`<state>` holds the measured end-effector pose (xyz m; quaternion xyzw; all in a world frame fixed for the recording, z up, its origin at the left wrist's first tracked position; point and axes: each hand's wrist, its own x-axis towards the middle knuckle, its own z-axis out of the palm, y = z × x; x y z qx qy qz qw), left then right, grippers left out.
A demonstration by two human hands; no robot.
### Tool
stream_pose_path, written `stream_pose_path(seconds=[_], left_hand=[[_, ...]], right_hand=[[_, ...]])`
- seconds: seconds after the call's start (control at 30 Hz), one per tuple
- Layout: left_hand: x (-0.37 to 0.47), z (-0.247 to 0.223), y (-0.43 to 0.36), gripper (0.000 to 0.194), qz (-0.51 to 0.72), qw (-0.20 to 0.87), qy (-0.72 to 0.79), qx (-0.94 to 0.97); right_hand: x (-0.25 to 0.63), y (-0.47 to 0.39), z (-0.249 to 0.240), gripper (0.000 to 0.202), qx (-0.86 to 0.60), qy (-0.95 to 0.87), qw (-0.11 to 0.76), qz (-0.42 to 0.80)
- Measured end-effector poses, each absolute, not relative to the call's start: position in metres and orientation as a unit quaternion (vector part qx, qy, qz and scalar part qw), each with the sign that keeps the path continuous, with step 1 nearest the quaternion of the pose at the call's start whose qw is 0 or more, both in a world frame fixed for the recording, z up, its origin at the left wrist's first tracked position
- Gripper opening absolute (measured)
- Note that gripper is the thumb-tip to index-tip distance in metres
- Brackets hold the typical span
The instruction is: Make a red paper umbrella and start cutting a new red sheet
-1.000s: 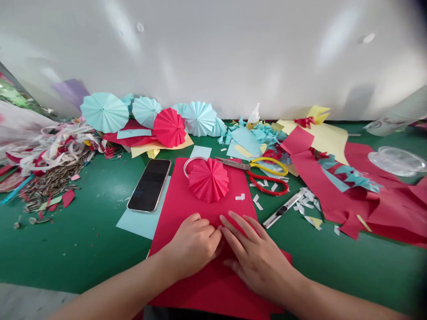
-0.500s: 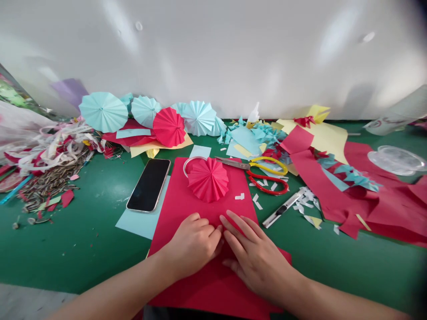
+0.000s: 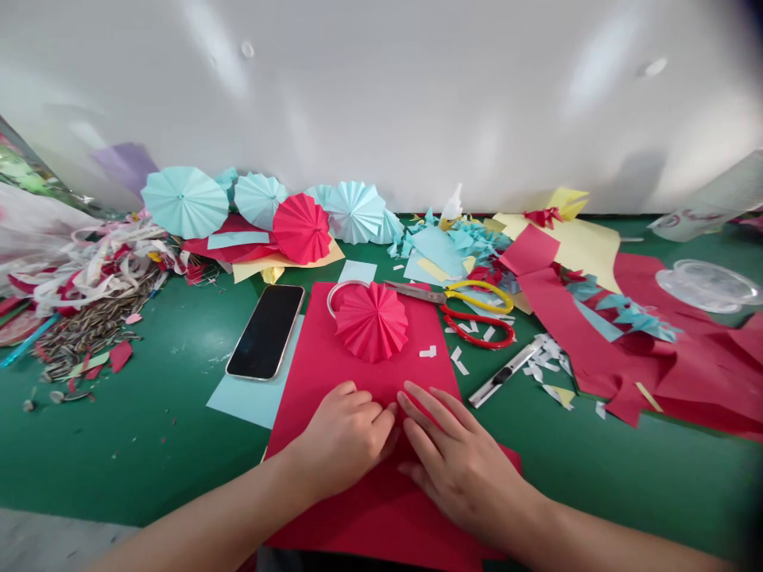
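Observation:
My left hand (image 3: 346,437) is curled closed over the red paper sheets (image 3: 298,381). Whatever its fingers may pinch is hidden beneath them. Close beside it, my right hand (image 3: 462,457) lies with fingers stretched out over the same red sheets, holding nothing that I can see. Just beyond both hands sits a pleated red paper rosette (image 3: 373,322), with a white tape roll (image 3: 331,299) partly behind it. To its right, scissors (image 3: 447,296) with yellow and red handles rest across the sheet's far edge. Small white scraps (image 3: 427,351) lie on the red paper.
A phone (image 3: 265,332) lies on light blue paper (image 3: 242,401) at left. A box cutter (image 3: 504,373) is at right, near red offcuts (image 3: 673,349). Light blue pleated rosettes (image 3: 184,200) line the wall. Ribbons (image 3: 95,258) and a pile of metal pieces (image 3: 98,318) sit far left.
My right hand has shifted very slightly to the right, away from my left hand. My left hand and the things on the table look the same.

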<state>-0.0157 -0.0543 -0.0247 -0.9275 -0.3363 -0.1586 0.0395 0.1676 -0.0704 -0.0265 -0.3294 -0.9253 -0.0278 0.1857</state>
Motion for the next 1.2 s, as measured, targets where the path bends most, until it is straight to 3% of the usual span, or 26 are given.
stream_pose_path(seconds=[0.67, 1.2], left_hand=[[-0.0162, -0.0255, -0.0555, 0.017, -0.150, 0.044, -0.323, -0.933], [-0.0146, -0.0242, -0.0545, 0.016, -0.142, 0.025, -0.331, -0.933]], right_hand=[[0.1672, -0.0705, -0.0284, 0.033, -0.356, -0.920, 0.164, 0.006], [0.1669, -0.0706, -0.0293, 0.022, -0.328, -0.922, 0.194, -0.072]])
